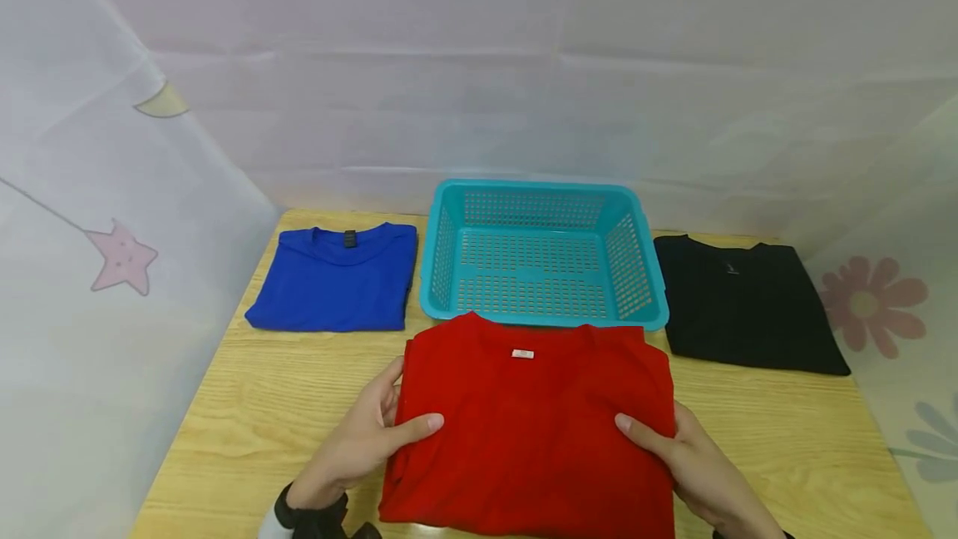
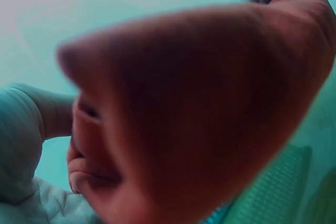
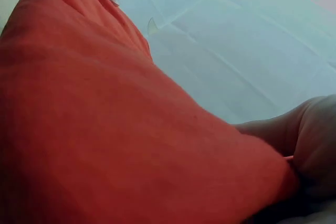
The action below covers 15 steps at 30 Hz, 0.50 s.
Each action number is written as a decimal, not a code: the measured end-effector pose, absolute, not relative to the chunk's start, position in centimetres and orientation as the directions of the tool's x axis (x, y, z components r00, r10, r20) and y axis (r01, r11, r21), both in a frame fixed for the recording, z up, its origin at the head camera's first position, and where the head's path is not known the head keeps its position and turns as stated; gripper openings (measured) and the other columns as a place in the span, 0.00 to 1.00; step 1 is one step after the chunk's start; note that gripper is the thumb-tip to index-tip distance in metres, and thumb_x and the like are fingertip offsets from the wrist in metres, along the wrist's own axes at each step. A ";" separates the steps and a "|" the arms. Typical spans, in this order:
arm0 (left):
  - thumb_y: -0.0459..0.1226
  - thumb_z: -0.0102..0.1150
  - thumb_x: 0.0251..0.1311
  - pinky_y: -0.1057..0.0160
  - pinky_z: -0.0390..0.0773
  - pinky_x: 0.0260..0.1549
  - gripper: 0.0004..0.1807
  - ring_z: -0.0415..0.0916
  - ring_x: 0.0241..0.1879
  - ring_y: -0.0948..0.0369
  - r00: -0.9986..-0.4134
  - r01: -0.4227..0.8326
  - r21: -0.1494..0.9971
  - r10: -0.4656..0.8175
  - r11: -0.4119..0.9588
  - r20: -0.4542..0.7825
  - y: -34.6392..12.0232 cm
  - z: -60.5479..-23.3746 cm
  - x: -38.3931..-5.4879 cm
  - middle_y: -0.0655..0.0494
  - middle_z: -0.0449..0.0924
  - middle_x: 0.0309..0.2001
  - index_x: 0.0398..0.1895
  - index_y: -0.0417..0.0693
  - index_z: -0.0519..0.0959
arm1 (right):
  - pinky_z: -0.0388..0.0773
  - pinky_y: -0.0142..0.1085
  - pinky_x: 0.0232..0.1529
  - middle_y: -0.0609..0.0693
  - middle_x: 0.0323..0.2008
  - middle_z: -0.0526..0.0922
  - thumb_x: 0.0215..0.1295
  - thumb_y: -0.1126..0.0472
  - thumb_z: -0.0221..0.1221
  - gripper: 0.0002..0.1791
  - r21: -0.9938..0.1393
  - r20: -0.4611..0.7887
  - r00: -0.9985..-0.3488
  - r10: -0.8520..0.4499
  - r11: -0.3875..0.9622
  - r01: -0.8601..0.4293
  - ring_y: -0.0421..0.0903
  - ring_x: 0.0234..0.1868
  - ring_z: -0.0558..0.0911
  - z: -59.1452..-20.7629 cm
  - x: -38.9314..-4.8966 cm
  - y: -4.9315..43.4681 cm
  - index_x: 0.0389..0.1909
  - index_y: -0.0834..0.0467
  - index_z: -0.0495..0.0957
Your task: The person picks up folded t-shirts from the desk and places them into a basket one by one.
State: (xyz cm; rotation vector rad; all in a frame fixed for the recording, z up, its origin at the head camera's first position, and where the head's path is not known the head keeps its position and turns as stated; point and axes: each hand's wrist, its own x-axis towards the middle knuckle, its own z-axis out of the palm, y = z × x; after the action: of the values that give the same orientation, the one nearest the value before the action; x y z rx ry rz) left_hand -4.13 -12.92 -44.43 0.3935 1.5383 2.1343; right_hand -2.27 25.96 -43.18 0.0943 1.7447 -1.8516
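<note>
A folded red T-shirt (image 1: 531, 431) with a white neck label is held between both hands in the head view. My left hand (image 1: 367, 431) grips its left side, thumb on top and fingers at the edge and underneath. On the opposite side my right hand (image 1: 696, 456) grips it the same way, its fingers mostly hidden by the cloth. The shirt's collar edge overlaps the near rim of a turquoise plastic basket (image 1: 655, 289). The left wrist view shows the shirt's layered edge (image 2: 97, 166) against the left hand. Red cloth (image 3: 131, 119) fills much of the right wrist view.
A folded blue T-shirt (image 1: 337, 281) lies left of the basket on the wooden table (image 1: 262, 406). To the basket's right lies a folded black T-shirt (image 1: 748, 306). Behind the table hangs a pale printed sheet (image 1: 524, 90), which also covers both sides.
</note>
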 end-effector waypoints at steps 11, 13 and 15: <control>0.25 0.54 0.66 0.47 0.77 0.50 0.39 0.73 0.57 0.41 -0.834 -0.206 0.944 0.550 -0.259 -0.031 -12.5 -42.9 -6.8 0.35 0.69 0.62 0.75 0.50 0.50 | 0.78 0.58 0.47 0.60 0.54 0.74 0.75 0.64 0.49 0.19 -0.925 -0.355 -0.860 -0.367 0.005 0.379 0.60 0.51 0.80 -40.5 -3.9 26.4 0.61 0.62 0.57; 0.26 0.55 0.66 0.47 0.77 0.51 0.39 0.73 0.58 0.42 -0.838 -0.209 0.946 0.544 -0.246 -0.043 -12.5 -42.8 -7.3 0.37 0.68 0.63 0.75 0.52 0.50 | 0.78 0.58 0.46 0.60 0.54 0.74 0.75 0.63 0.49 0.19 -0.932 -0.343 -0.866 -0.365 0.014 0.363 0.61 0.50 0.80 -40.2 -4.3 26.4 0.62 0.63 0.56; 0.27 0.56 0.67 0.47 0.77 0.51 0.38 0.73 0.58 0.43 -0.841 -0.203 0.951 0.540 -0.233 -0.047 -12.3 -42.8 -7.8 0.37 0.68 0.63 0.75 0.51 0.50 | 0.78 0.58 0.46 0.60 0.54 0.74 0.75 0.63 0.50 0.20 -0.934 -0.343 -0.872 -0.349 0.025 0.357 0.61 0.50 0.81 -40.0 -4.7 26.5 0.62 0.63 0.56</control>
State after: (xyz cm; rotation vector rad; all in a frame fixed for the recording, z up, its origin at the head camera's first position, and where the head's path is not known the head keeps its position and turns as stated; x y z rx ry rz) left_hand -7.78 -12.33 -42.79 0.4031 1.5604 2.1100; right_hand -4.66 26.49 -39.99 0.0088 1.8207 -1.8985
